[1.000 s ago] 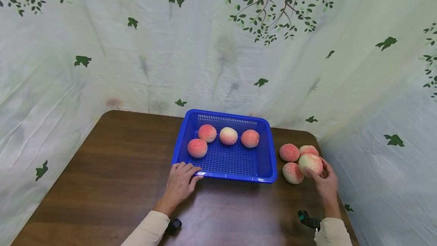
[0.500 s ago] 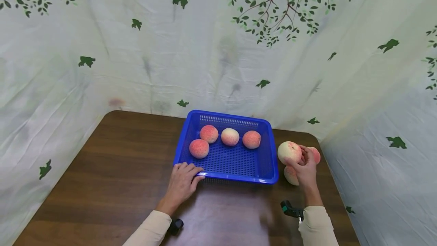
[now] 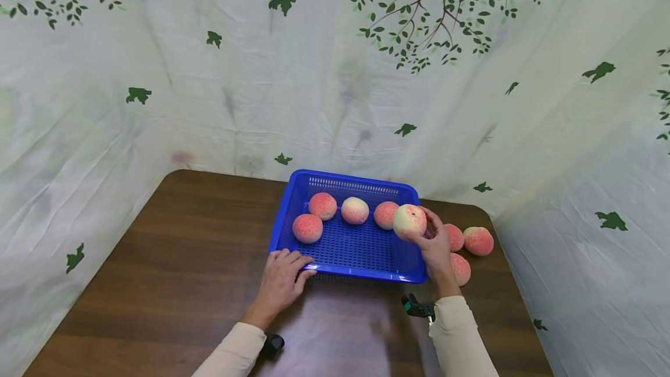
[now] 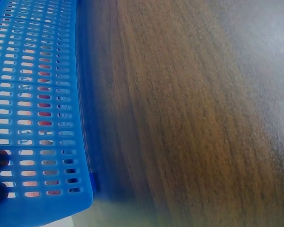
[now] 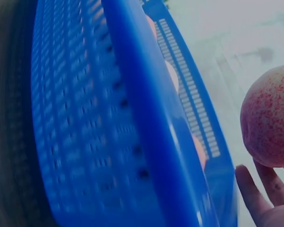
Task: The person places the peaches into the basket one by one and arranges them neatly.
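In the head view my right hand (image 3: 435,249) holds a pale peach with red speckles (image 3: 410,221) over the right side of the blue plastic basket (image 3: 345,274). The same held peach (image 5: 270,116) appears at the right edge of the right wrist view, fingers (image 5: 250,189) beneath it. My left hand (image 3: 281,281) grips the basket's front left corner by the rim. Inside the basket lie two red peaches (image 3: 307,228) at the left, a paler peach (image 3: 355,210) in the middle and a red peach (image 3: 384,214) partly behind the held one.
Right of the basket a few peaches (image 3: 478,241) lie on the brown wooden table (image 3: 173,260), some partly covered by my right hand. A white curtain (image 3: 314,74) with leaf prints hangs behind. The basket's slotted wall (image 4: 38,104) fills the left wrist view's left side.
My right hand has lifted the pale peach from the group on the right and carried it left, over the basket. My left hand has stayed at the basket's corner.
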Demonstrator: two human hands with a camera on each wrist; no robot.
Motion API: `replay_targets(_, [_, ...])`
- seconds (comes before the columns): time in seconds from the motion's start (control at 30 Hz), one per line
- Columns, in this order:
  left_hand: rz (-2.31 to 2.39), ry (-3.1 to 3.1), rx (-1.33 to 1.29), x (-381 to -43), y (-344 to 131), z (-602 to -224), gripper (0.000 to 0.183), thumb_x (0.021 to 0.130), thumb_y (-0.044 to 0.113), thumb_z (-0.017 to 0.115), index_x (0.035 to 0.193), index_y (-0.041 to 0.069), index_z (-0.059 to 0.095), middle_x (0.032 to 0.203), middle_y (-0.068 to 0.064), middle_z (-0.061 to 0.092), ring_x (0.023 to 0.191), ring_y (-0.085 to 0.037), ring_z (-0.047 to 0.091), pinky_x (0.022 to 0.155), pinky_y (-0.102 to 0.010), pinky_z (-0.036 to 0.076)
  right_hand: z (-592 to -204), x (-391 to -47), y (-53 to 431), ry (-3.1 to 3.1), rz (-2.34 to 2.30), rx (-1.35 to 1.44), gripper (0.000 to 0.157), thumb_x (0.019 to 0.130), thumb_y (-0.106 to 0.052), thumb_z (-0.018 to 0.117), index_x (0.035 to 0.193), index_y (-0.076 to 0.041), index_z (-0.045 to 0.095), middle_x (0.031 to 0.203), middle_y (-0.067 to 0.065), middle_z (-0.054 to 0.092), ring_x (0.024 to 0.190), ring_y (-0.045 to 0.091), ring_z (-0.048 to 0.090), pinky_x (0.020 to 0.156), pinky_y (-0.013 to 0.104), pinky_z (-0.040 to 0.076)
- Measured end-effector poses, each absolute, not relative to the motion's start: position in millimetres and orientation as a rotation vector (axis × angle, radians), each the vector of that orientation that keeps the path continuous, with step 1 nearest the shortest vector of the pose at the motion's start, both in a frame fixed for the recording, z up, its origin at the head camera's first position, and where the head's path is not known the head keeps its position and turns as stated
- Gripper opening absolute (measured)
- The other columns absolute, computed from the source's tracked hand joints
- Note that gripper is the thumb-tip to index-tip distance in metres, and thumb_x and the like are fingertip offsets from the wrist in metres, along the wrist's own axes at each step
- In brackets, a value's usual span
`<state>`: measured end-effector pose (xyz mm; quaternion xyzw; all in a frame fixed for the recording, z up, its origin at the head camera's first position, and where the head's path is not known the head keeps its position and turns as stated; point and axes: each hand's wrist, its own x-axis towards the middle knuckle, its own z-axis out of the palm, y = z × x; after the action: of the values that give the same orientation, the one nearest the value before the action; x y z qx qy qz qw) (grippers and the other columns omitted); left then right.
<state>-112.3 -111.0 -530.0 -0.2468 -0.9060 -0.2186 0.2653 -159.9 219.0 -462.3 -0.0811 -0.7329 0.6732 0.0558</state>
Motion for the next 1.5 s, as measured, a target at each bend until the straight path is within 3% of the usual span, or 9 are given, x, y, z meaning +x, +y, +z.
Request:
replay_targets(0.23, [-0.593,-2.428,-0.668,-113,-111,-532,0.017,0.082,0.032,0.072,0.092,0.018,0.073,0.079,0.005,0.063,0.073,-0.018,0.052,0.075,-0.039,0.038,-470,-176,186,-2.227,2.021,-0.168,0.068,0.077,0.002,0.076,0.138,-0.007,0.047,0.134,0.012,0.050,0.114,0.025,0.052,0.083,0.018,0.047])
replay_targets(0.6, [-0.598,-2.413,-0.673,-112,-111,-532,0.017,0.082,0.032,0.071,0.091,0.018,0.073,0.079,0.005,0.062,0.073,-0.019,0.051,0.075,-0.039,0.038,-486,-193,137,-2.229,2.096,-0.129,0.070,0.074,0.005,0.077,0.137,-0.004,0.049,0.134,0.016,0.050,0.117,0.030,0.053,0.098,0.042,0.043])
replay_targets(0.9, [-0.590,-2.402,-0.671,-113,-112,-534,0.018,0.082,0.033,0.070,0.091,0.018,0.073,0.078,0.005,0.062,0.073,-0.018,0.051,0.074,-0.038,0.038,-498,-198,108,-2.352,1.992,-0.132,0.069,0.066,0.001,0.083,0.131,-0.002,0.056,0.123,0.018,0.058,0.092,0.026,0.057,0.076,0.030,0.050])
replay_targets(1.2, [-0.616,-2.403,-0.662,-113,-110,-532,0.016,0.079,0.030,0.075,0.091,0.018,0.073,0.078,0.005,0.062,0.073,-0.019,0.051,0.074,-0.038,0.038,-503,-201,91,-2.486,1.870,-0.191,0.066,0.061,0.002,0.083,0.121,0.004,0.056,0.114,0.020,0.059,0.107,0.034,0.055,0.091,0.046,0.045])
replay_targets(1.5, [-0.617,-2.404,-0.662,-113,-112,-531,0.016,0.080,0.030,0.074,0.091,0.018,0.073,0.079,0.005,0.063,0.073,-0.018,0.051,0.075,-0.039,0.038,-508,-203,82,-2.654,1.708,-0.197,0.067,0.060,-0.003,0.084,0.120,0.001,0.056,0.115,0.019,0.061,0.105,0.033,0.058,0.093,0.047,0.044])
